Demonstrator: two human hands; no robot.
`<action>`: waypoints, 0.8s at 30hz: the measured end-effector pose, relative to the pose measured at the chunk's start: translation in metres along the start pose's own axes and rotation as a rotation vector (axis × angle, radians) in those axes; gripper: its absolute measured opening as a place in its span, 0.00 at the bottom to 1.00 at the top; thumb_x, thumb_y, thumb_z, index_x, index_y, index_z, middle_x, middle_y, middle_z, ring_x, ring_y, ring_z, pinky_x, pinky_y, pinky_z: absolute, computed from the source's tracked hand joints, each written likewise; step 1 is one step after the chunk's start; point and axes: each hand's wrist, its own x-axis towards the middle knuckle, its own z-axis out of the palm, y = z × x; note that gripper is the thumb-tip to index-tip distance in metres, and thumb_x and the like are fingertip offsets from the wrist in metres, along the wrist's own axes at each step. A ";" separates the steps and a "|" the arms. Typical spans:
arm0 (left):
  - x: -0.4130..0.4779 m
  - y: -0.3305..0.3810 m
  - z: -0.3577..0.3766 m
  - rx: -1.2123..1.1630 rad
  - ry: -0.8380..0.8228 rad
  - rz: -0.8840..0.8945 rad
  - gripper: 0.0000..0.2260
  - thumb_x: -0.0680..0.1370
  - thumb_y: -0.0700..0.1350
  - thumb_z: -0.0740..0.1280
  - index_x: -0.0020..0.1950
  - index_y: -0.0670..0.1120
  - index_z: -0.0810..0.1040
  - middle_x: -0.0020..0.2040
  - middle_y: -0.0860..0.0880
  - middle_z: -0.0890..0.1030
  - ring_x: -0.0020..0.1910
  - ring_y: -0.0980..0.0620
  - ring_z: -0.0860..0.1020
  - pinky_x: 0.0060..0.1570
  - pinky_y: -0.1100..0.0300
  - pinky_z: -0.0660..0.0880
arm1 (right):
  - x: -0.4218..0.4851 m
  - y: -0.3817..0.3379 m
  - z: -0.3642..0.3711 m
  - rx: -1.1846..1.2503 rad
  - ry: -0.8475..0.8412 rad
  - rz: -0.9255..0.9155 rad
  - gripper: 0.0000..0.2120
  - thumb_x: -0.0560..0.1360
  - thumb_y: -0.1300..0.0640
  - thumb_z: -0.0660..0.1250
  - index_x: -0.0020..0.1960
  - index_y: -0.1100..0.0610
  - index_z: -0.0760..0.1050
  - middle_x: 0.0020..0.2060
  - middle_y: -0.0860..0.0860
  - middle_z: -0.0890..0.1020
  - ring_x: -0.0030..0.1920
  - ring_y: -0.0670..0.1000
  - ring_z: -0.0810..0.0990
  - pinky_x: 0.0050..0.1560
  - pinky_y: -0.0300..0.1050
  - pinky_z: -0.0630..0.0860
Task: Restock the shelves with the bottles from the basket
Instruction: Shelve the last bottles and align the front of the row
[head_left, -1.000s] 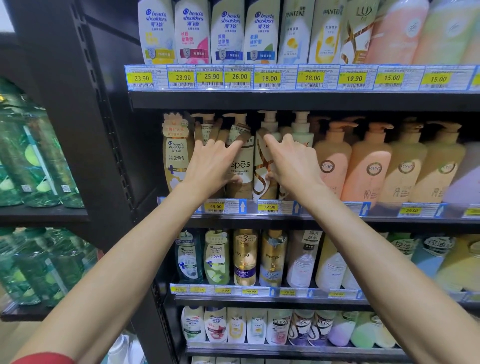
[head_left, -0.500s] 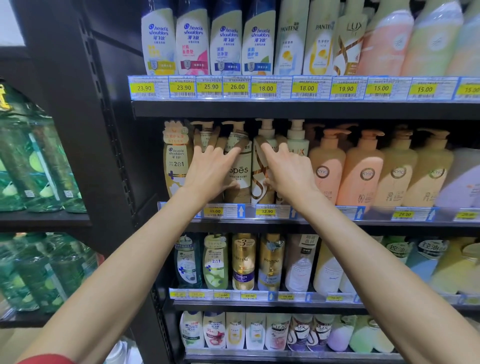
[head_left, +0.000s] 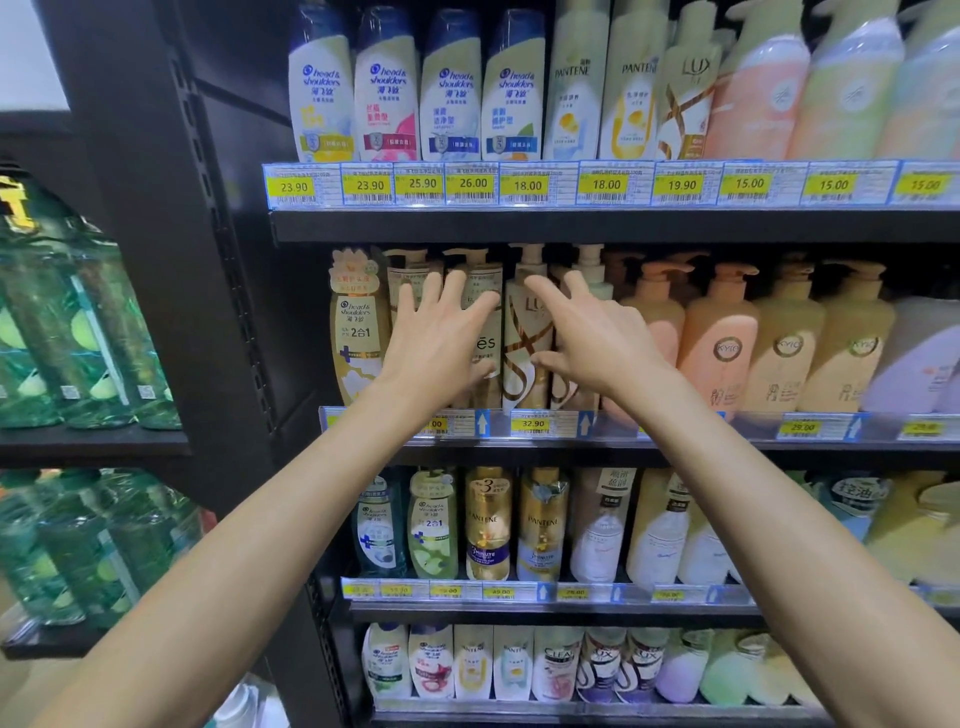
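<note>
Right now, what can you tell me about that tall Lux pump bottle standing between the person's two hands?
The Lux pump bottle is tall and slim, cream-white, apparently glossy plastic, with a gold ribbon swirl crossing its front and a pale pump head on top. It stands upright at the front of the second shelf, above the 32.90 price tag, close beside its neighbours. The open left hand and right hand flank it; whether either touches it is unclear.

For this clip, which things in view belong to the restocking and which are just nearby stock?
Part of the job:
- left hand, open, in front of the Spes pump bottle
- right hand, open, in front of the Lux pump bottle
- second shelf under them

Just nearby:
- Head & Shoulders bottles on the top shelf
- green bottles at left
- peach pump bottles

No basket is visible.
</note>
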 end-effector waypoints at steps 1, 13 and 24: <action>-0.001 0.004 -0.002 -0.018 0.013 0.006 0.32 0.76 0.59 0.72 0.76 0.50 0.66 0.74 0.39 0.65 0.73 0.37 0.63 0.71 0.39 0.64 | -0.003 0.001 -0.003 0.002 0.015 -0.003 0.39 0.74 0.43 0.72 0.76 0.45 0.53 0.68 0.57 0.68 0.45 0.60 0.82 0.35 0.47 0.67; 0.018 0.030 -0.002 -0.034 0.078 0.051 0.31 0.76 0.57 0.72 0.75 0.49 0.66 0.70 0.42 0.70 0.69 0.40 0.68 0.67 0.43 0.67 | -0.024 0.035 -0.020 -0.129 -0.022 0.123 0.37 0.72 0.49 0.74 0.75 0.48 0.59 0.66 0.58 0.69 0.41 0.61 0.81 0.35 0.48 0.67; 0.022 0.036 0.020 0.034 0.082 0.004 0.39 0.70 0.62 0.76 0.73 0.49 0.64 0.60 0.42 0.79 0.62 0.38 0.73 0.61 0.38 0.68 | -0.012 0.032 -0.007 -0.129 -0.029 0.083 0.35 0.71 0.45 0.76 0.71 0.50 0.61 0.62 0.59 0.71 0.38 0.59 0.81 0.33 0.47 0.65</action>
